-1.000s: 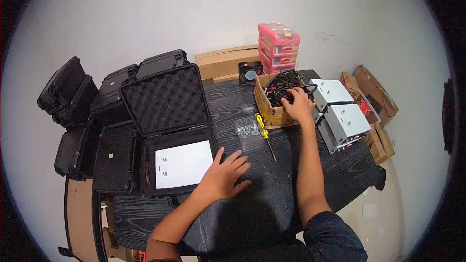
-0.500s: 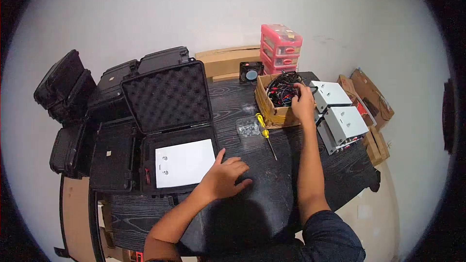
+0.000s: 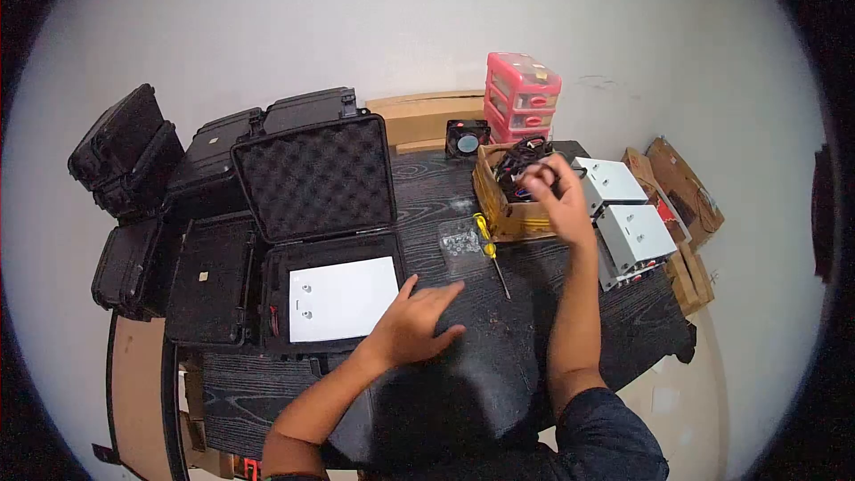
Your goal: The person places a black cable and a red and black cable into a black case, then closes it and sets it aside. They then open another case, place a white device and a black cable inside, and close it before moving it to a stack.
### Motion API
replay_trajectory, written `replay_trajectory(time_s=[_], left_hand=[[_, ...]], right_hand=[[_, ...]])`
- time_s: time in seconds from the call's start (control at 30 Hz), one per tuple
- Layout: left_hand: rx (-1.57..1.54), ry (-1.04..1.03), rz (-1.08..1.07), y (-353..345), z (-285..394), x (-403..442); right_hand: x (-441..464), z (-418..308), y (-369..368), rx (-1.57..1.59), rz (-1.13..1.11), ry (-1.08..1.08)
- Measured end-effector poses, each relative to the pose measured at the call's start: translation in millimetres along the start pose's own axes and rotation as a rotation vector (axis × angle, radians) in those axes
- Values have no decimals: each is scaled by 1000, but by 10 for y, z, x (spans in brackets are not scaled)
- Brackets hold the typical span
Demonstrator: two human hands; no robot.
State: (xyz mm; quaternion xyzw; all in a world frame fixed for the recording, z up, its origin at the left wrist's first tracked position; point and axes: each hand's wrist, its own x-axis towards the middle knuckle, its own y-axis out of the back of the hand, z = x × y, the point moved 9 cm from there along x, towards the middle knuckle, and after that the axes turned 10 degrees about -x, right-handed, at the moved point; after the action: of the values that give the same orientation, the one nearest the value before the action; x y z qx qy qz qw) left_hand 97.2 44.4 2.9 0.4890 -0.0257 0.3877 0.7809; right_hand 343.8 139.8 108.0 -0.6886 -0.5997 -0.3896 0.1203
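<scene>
I have the right hand [image 3: 561,200] at one carton [image 3: 525,224], probably placed close so its cables [image 3: 515,160] stay reachable; those fingers half-curl, too blurred to tell any hold. My left hand [image 3: 410,325], spread, holds nothing beside one open case [image 3: 314,183]. I count one screwdriver [image 3: 488,245], at least three white boxes [image 3: 637,233]

hands [image 3: 415,324] [image 3: 565,203]: 2 | cable box [image 3: 527,223]: 1 | open case [image 3: 316,180]: 1 | fan [image 3: 468,140]: 1

The right grip [image 3: 565,202] is curled, the left grip [image 3: 411,324] splayed.
</scene>
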Motion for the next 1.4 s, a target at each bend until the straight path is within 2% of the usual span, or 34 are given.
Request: replay_trajectory(time_s=[0.03,0.07,0.1,0.13,0.17,0.23,0.27,0.37,0.43,0.5,0.57,0.6,0.7,0.77,0.83,0.93,0.97,1.03,1.07,1.13,1.17,1.2,1.23,1.33,1.4], left_hand=[[0,0,-2,4,-2,14],[-147,52,63,69,-57,26],[-294,104,129,125,-118,34],[-459,191,160,151,-146,41],[-458,191,158,120,-140,54],[-832,259,331,136,-251,15],[-956,312,293,78,-273,5],[-1035,301,175,-96,-448,-6],[-1074,307,227,-61,-433,-21],[-961,248,266,-8,-444,-32],[-950,279,290,9,-478,-50],[-938,309,313,29,-508,-63],[-851,267,292,82,-498,-54],[-853,241,283,96,-496,-55],[-384,96,317,301,-293,-31],[-484,205,481,481,-301,-76],[-284,159,594,575,-269,-138],[-490,186,925,696,-360,-360],[-433,71,1073,783,-269,-421],[-602,94,846,810,-276,-347],[-616,133,660,808,-219,-248],[-656,104,606,798,-239,-199],[-697,74,553,770,-258,-168],[-1116,186,463,721,-258,-113],[-1118,229,478,718,-340,-123]], right_hand=[[-50,-158,-142,-44,-106,-40],[-103,-347,-297,-101,-199,-33],[-141,-579,-448,-179,-315,77],[-220,-607,-647,-164,-471,57],[-292,-744,-780,-193,-576,108],[-445,-768,-1031,-253,-781,49],[-512,-769,-1138,-278,-860,18],[-586,-714,-1342,-250,-842,119],[-584,-681,-1367,-263,-859,76],[-565,-660,-1365,-276,-878,32],[-483,-662,-1310,-193,-837,-46],[-427,-674,-1279,-126,-715,39],[-417,-504,-1323,172,-700,-115],[-425,-487,-1336,249,-698,-183],[-437,-466,-1364,326,-693,-251],[-439,-498,-1405,481,-654,-259],[-419,-527,-1393,467,-617,-216],[-412,-584,-1387,453,-581,-172],[-428,-640,-1390,447,-586,-158],[-467,-767,-1404,443,-584,-119],[-498,-818,-1440,360,-599,-85],[-522,-874,-1463,276,-613,-50],[-585,-863,-1500,129,-706,-129],[-662,-1123,-1583,-94,-733,90],[-781,-1152,-1726,-195,-718,271]])
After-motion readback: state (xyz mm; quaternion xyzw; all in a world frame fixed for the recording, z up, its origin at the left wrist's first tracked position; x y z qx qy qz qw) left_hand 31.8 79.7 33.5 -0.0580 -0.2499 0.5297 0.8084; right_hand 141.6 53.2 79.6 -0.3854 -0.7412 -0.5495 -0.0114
